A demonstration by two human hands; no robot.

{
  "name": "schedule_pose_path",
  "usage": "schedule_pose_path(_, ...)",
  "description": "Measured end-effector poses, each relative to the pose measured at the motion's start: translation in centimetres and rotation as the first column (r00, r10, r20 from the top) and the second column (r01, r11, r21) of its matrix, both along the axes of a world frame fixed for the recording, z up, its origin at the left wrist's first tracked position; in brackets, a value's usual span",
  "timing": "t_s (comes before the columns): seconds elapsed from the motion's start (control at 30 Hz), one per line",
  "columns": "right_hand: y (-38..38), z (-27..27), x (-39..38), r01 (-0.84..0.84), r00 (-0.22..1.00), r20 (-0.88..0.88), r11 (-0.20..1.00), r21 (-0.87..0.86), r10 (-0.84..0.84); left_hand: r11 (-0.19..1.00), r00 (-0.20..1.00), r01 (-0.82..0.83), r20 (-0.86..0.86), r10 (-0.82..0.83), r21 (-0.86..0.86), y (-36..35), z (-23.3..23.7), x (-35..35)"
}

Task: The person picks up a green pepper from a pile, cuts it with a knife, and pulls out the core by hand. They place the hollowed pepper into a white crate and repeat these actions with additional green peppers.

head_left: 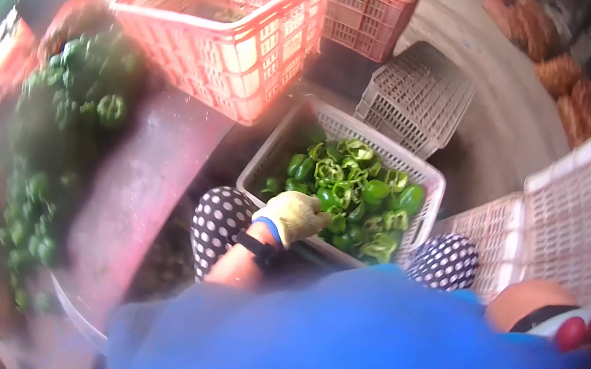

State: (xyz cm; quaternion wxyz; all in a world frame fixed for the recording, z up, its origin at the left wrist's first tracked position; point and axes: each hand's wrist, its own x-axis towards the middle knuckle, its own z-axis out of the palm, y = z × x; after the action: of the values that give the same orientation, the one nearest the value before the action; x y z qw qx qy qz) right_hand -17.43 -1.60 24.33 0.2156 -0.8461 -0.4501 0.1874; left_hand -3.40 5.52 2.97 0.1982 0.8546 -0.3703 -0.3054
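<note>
My left hand [291, 217], in a pale yellow knitted glove, is over the near left side of a light plastic crate [431, 174]. Its fingers curl down and away from me among the green bell peppers [374, 191]; what they hold, if anything, is hidden. Several peppers in the crate are cut open, showing pale insides, while others look whole. A blue band and a dark wristband circle my left wrist. My right hand cannot be seen. At the right, beside the blue clothing, a bare patch of skin shows next to a dark band and a white thing with red balls.
A pink-red crate [176, 59] stands behind left, and a red crate [366, 20] of green peppers farther back. A grey crate [421, 88] sits bottom-up beyond mine. Pale crates [579, 216] are at right. More green peppers [32, 219] lie left of a pinkish surface [125, 195].
</note>
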Motion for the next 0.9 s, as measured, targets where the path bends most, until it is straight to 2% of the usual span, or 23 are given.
schedule_pose_path(0.2,2.2,0.4,1.6,0.006,0.998,-0.065,0.999,0.04,-0.004,1.0,1.0,0.023,0.003,-0.023,0.02,0.4,-1.2,0.0)
schedule_pose_path(0.33,3.2,0.6,1.3,-0.014,0.997,-0.081,0.996,0.093,0.022,0.999,0.999,0.031,-0.02,-0.032,-0.026,0.9,-0.7,0.1)
schedule_pose_path(0.47,3.2,0.7,1.4,-0.017,0.996,-0.086,0.996,0.086,0.024,0.991,0.993,0.093,0.082,-0.085,-0.096,1.8,-1.5,0.8)
schedule_pose_path(0.5,3.3,0.6,1.5,-0.024,0.998,-0.05,0.998,0.058,0.026,0.954,0.927,0.296,0.252,-0.278,-0.039,2.7,0.8,0.6)
schedule_pose_path(0.53,3.2,0.8,1.7,-0.027,0.996,-0.084,0.998,0.057,0.032,0.867,0.771,0.498,0.452,-0.448,0.008,3.2,-2.9,1.7)
schedule_pose_path(0.57,3.4,1.7,2.2,-0.018,0.996,-0.083,0.999,0.051,0.022,0.97,0.941,0.245,0.244,-0.236,-0.008,3.4,2.3,0.4)
schedule_pose_path(0.6,3.4,1.5,2.1,-0.014,0.997,-0.081,0.999,0.049,0.018,0.889,0.811,0.458,0.411,-0.415,-0.007,3.8,-2.5,1.9)
schedule_pose_path(0.63,3.5,1.1,1.8,-0.015,0.996,-0.088,0.999,0.039,0.018,0.887,0.823,0.462,0.377,-0.425,-0.007,4.1,-0.8,1.7)
schedule_pose_path(0.73,4.0,1.3,1.4,-0.012,0.996,-0.093,0.999,0.04,0.016,0.938,0.913,0.344,0.221,-0.343,0.032,3.9,0.2,1.3)
schedule_pose_path(0.87,4.4,1.2,0.6,0.018,0.997,-0.075,0.999,0.048,-0.015,0.956,0.939,0.281,0.178,-0.293,0.089,3.4,3.9,-0.2)
schedule_pose_path(0.9,4.5,1.3,0.5,0.02,0.997,-0.074,0.999,0.05,-0.017,0.956,0.941,0.277,0.177,-0.29,0.095,3.2,3.0,0.1)
